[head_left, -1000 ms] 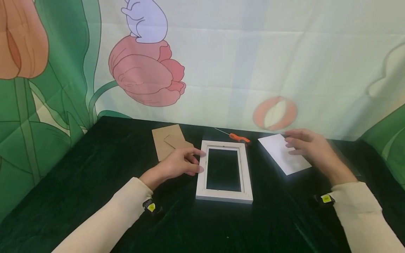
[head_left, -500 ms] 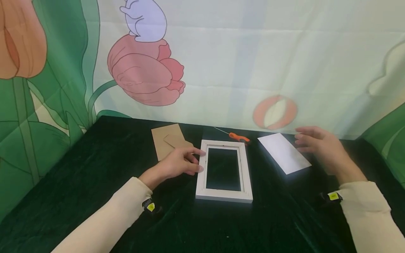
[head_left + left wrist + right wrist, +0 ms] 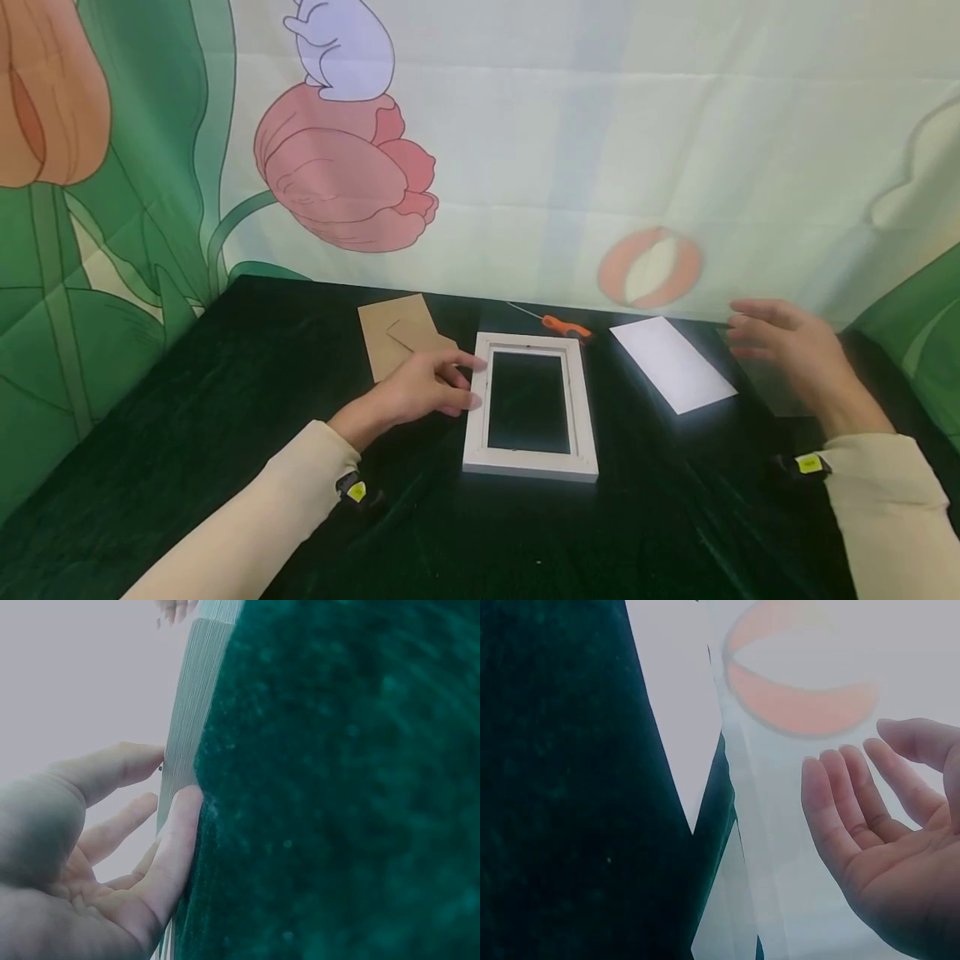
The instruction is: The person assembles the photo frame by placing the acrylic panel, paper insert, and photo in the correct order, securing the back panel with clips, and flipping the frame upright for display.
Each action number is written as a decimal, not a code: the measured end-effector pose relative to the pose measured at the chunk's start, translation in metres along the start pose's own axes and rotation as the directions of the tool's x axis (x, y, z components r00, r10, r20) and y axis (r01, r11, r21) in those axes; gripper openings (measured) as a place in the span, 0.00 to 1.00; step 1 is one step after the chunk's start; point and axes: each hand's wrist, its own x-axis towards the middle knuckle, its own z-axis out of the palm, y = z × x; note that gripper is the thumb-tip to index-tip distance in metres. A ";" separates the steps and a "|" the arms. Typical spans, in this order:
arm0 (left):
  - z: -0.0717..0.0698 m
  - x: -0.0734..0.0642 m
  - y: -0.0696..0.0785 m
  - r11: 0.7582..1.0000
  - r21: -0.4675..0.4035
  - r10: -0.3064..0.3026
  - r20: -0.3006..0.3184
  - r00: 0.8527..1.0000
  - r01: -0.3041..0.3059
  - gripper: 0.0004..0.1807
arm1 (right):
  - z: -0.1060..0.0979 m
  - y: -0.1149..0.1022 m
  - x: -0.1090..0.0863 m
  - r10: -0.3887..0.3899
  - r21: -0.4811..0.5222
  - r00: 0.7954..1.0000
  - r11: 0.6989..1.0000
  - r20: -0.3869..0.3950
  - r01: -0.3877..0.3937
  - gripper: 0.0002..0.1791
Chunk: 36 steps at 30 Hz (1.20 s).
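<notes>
A white picture frame [image 3: 585, 417] with an open middle lies on the dark green cloth. My left hand [image 3: 412, 385] holds its left side, with thumb and fingertips on the rail; the left wrist view shows a fingertip against the frame's outer edge [image 3: 196, 690]. My right hand [image 3: 798, 354] hovers at the far right with loosely bent fingers and nothing in its grasp. Below it lies a clear sheet [image 3: 776, 387], partly hidden by the hand. To its left rests a white card [image 3: 675, 367], whose corner also appears in the right wrist view.
Behind the left hand, two brown backing boards [image 3: 387, 321] overlap. A screwdriver with an orange handle [image 3: 566, 327] lies at the back, behind the picture frame. A printed curtain [image 3: 510, 167] hangs along the table's rear edge.
My right hand has moved right, away from above the white card to over the clear sheet, uncovering the card. The left hand and picture frame have stayed put.
</notes>
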 end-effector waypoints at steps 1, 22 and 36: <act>0.000 0.000 0.000 1.000 0.001 0.000 -0.001 1.000 0.000 0.29 | -0.002 0.001 0.000 0.000 0.004 1.000 1.000 -0.003 0.000 0.32; -0.001 -0.001 0.001 1.000 0.002 -0.010 0.002 1.000 0.010 0.29 | -0.031 0.019 -0.008 0.075 -0.024 0.995 0.997 -0.059 -0.076 0.27; -0.001 -0.001 0.001 1.000 -0.001 -0.015 0.003 1.000 0.015 0.29 | -0.029 0.037 -0.004 0.113 -0.107 0.965 0.984 -0.238 -0.141 0.44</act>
